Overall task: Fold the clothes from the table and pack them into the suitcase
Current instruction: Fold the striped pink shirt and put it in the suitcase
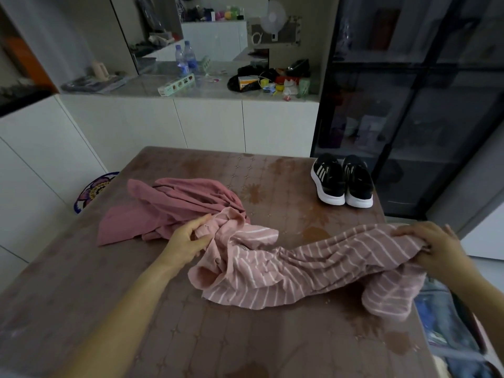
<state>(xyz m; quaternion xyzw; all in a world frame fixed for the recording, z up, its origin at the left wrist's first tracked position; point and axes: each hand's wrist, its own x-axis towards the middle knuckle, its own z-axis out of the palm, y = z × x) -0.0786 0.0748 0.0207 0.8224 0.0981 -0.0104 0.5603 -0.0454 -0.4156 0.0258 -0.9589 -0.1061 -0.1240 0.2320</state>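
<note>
A pink garment with thin white stripes [300,268] lies stretched and crumpled across the table [191,336]. My left hand [188,241] grips its left end, fingers curled into the cloth. My right hand [433,244] grips its right end near the table's right edge, where part of the cloth hangs over. A plain dusty-rose garment [174,208] lies bunched behind my left hand, touching the striped one. The open suitcase [458,336] shows at the lower right, below the table edge, with blue and clear items inside.
A pair of black sneakers with white soles [342,181] stands at the table's far right corner. A patterned stool [92,189] sits off the left edge. Behind are white cabinets with a cluttered counter [218,85] and a dark glass cabinet [422,91].
</note>
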